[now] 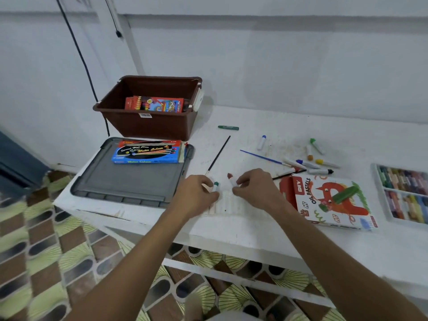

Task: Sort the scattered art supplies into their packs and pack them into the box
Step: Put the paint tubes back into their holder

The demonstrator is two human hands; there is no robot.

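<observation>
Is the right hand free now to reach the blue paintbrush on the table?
Probably not yet: the right hand pinches a red-capped tube. The blue paintbrush itself lies uncovered just beyond it.

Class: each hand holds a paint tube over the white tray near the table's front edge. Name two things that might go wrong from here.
The white tray lies near the table's front edge; a nudge from the left hand or right hand might tip it off. The loose tubes and blue brush farther right could roll or be overlooked.
</observation>
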